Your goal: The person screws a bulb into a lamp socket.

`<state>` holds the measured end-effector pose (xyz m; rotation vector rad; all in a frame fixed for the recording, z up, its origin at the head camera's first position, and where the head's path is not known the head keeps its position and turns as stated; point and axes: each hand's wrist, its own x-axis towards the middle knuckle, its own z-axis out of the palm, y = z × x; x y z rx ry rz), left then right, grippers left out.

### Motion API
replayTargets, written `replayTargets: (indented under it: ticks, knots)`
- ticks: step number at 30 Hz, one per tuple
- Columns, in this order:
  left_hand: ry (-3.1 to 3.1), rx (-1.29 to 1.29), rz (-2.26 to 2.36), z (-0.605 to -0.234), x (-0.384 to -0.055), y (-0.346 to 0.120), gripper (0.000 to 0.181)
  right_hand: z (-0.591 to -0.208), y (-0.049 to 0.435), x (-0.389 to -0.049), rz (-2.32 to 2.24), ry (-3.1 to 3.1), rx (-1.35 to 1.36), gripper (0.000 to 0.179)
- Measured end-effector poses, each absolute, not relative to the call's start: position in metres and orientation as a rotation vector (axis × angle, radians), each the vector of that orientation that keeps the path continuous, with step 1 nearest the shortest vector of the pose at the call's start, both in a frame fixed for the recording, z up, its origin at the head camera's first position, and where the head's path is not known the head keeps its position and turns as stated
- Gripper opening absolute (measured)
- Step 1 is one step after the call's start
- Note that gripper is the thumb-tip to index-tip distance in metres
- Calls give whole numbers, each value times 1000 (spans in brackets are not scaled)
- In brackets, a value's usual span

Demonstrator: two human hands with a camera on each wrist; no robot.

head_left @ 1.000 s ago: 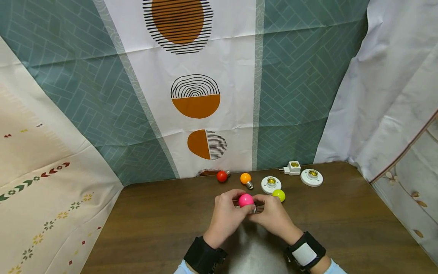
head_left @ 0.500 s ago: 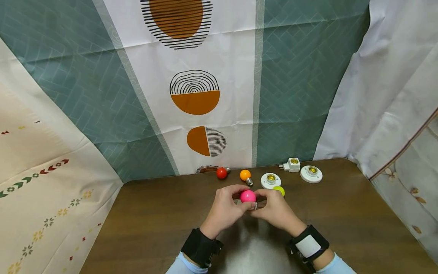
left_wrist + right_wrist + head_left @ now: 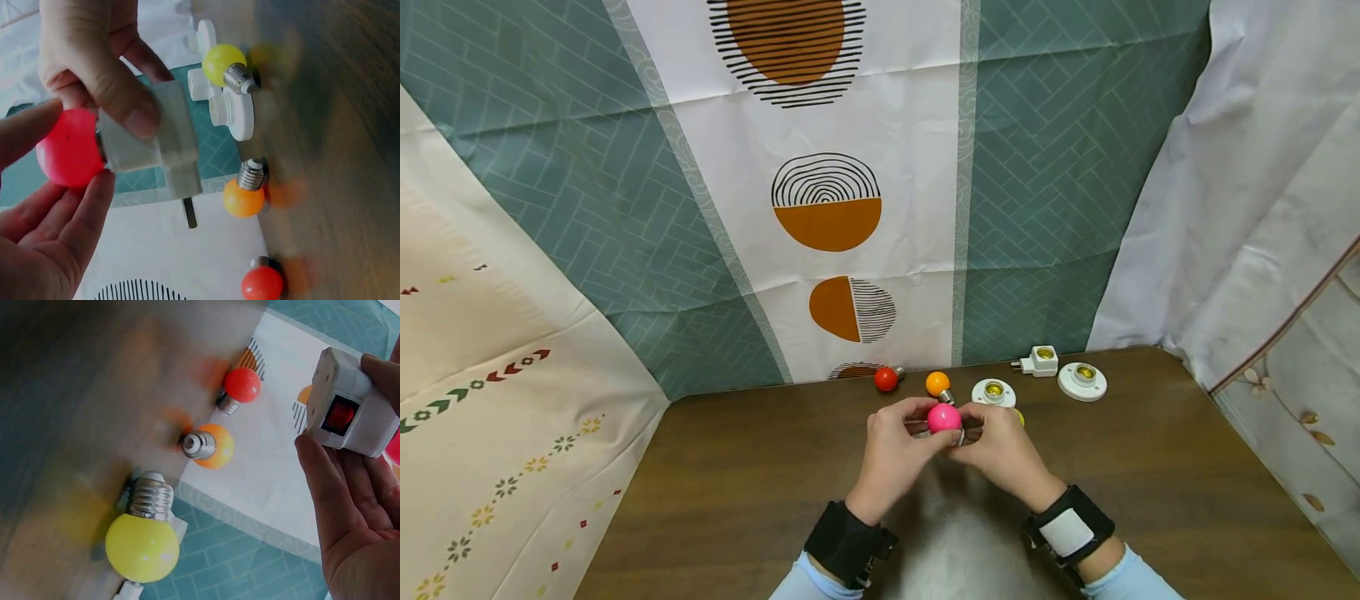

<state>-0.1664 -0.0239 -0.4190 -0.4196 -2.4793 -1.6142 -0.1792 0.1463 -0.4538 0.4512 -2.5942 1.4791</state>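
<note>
My left hand holds the round pink light bulb between thumb and fingers. A white plug-in lamp socket is pinched by my right hand, its flat metal prong sticking out. The bulb's base sits at the socket's mouth, with a sliver of metal thread showing between them in the left wrist view. On the socket's side, a red rocker switch shows in the right wrist view. Both hands are raised over the brown table, and in the head view the fingers largely hide the socket.
Along the table's back lie a red bulb, an orange bulb and a yellow bulb. Two round white lamp holders and another white plug-in socket stand back right. A patterned cloth hangs behind.
The hands, still joined at the pink bulb and socket, have shifted slightly toward the table's back. They now cover more of the yellow bulb in the head view.
</note>
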Motion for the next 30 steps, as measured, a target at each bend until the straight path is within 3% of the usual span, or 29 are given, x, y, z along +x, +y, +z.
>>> replayTargets:
  ticks: [17, 25, 30]
  knots:
    - [-2575, -664, -1539, -425, -173, -35, 36, -454, 147, -177, 1372, -2686, 574, 30]
    - [-2575, -666, -1585, -426, -176, -49, 65, -456, 154, -181, 1507, -2665, 587, 38]
    - [-2726, -658, -1390, -429, -179, -59, 74, -458, 158, -182, 1549, -2639, 590, 41]
